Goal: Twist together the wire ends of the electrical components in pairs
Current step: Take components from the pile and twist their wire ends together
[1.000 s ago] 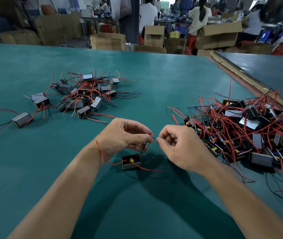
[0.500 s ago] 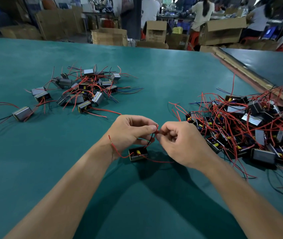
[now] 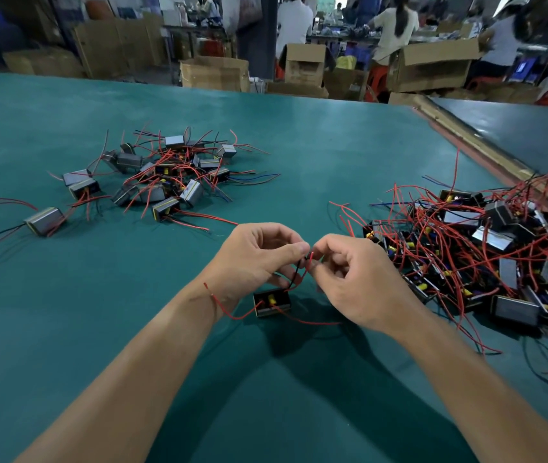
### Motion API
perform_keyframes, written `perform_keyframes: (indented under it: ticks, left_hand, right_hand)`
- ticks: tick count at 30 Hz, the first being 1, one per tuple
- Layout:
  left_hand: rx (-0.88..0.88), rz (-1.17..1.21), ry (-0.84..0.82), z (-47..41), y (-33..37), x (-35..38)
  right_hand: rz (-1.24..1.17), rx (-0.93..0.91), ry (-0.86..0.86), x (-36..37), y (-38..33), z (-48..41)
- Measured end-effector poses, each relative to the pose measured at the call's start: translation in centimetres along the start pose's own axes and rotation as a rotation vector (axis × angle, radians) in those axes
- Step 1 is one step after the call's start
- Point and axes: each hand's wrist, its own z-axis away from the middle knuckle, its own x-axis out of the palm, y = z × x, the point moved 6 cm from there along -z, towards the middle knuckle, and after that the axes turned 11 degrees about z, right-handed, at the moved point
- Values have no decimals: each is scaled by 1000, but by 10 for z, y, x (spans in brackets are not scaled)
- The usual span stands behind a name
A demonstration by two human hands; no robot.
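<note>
A small black component (image 3: 272, 303) with a yellow part lies on the green table just below my hands. A red and a black wire (image 3: 300, 275) rise from it to my fingertips. My left hand (image 3: 259, 259) pinches these wires between thumb and forefinger. My right hand (image 3: 349, 279) pinches the wire ends from the other side, fingertips nearly touching the left hand's. Two more red wires trail from the component, one across my left wrist (image 3: 219, 304), one under my right hand.
A pile of components (image 3: 162, 175) with wires lies at the back left, one stray component (image 3: 44, 221) further left. A larger tangled heap (image 3: 486, 252) fills the right side. A wooden edge (image 3: 486, 152) bounds the table at the right. Cardboard boxes and people stand beyond.
Both hands and the component have moved slightly away from me; my fingertips have closed together on the wire ends.
</note>
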Motion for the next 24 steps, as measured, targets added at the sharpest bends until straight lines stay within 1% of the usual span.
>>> perform_keyframes:
  ticks: [9, 17, 24]
  left_hand:
    - [12, 1, -5, -1, -1, 4]
    - [34, -18, 5, -2, 1, -2]
    - [35, 24, 21, -1, 1, -5]
  right_hand:
    - [-11, 33, -68, -1, 1, 1]
    - [-9, 1, -63, 2, -4, 0]
    - [28, -4, -68, 2, -2, 0]
